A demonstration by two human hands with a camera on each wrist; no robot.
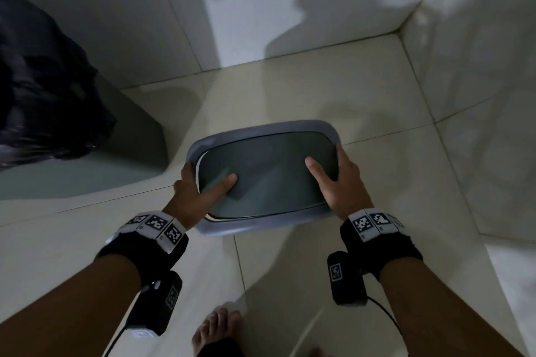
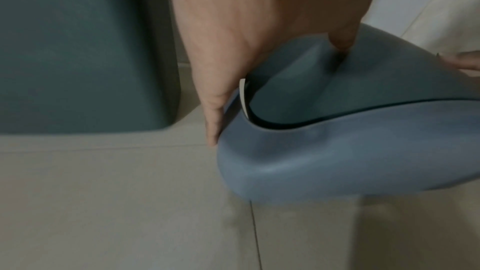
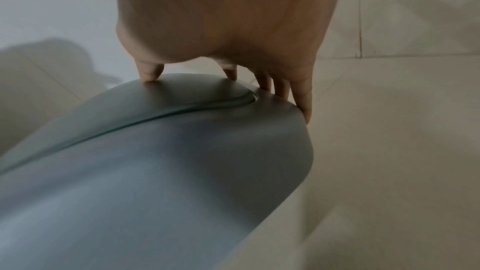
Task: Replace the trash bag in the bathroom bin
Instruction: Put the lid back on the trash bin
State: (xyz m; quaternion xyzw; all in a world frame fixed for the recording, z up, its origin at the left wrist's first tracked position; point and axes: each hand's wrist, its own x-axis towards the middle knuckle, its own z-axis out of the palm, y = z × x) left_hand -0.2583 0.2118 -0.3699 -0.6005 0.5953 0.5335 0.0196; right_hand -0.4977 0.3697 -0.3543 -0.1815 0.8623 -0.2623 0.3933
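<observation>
Head view: glossy, perhaps cream floor tiles point(image 1: 377, 90)

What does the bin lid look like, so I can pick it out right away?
Start at the tiled corner of the bathroom floor; in front of it both hands hold one flat, rounded-rectangle piece. That is the bin lid: a pale grey-blue frame around a darker grey-green swing flap, left hand and right hand gripping its ends. The bin body at left is taller, with a black trash bag.

Bin point(image 1: 139, 139) left of lid point(image 1: 266, 174); bag point(image 1: 43, 90) in bin.
</observation>
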